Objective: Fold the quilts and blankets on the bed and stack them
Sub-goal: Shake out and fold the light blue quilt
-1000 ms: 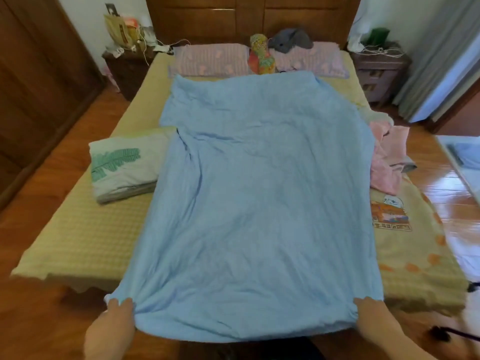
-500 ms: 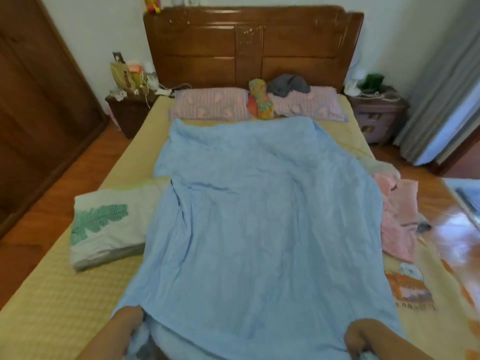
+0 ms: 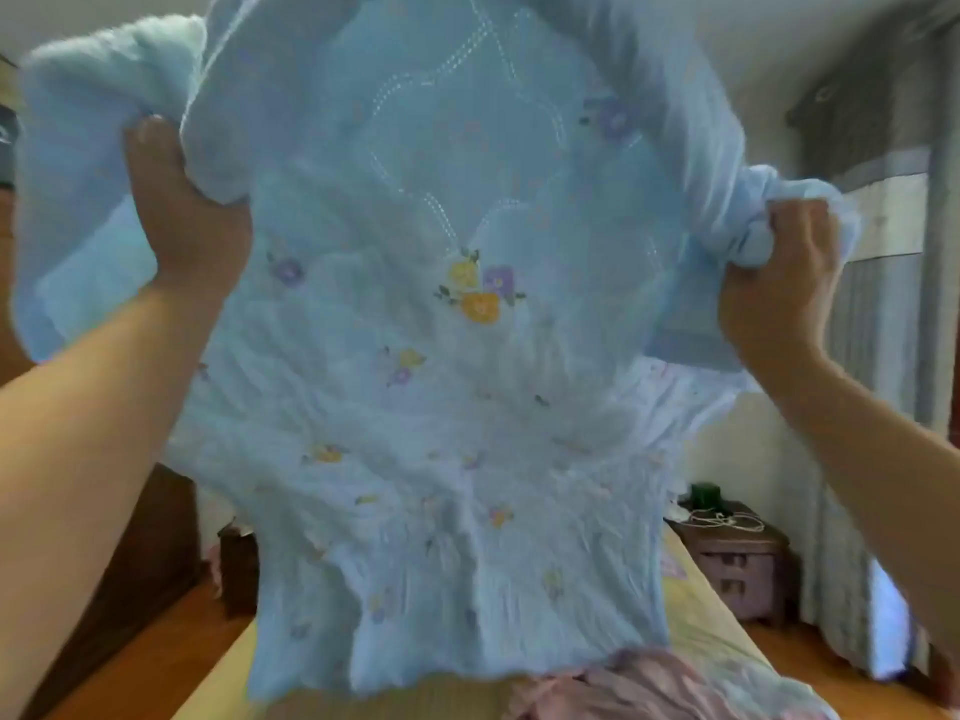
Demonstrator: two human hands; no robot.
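We hold the blue quilt (image 3: 441, 330) raised above the bed (image 3: 711, 636).
Our left hand (image 3: 192, 210) and right hand (image 3: 779, 283) each clutch a bunched corner, fingers curled tight.

No text, label, brand or number can be read anywhere.

Purple nightstand (image 3: 737, 563) right — grey curtain (image 3: 883, 356) behind

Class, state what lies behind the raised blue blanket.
The blue blanket, gripped by the left hand and right hand, hides most of the bed. A nightstand shows beside it.
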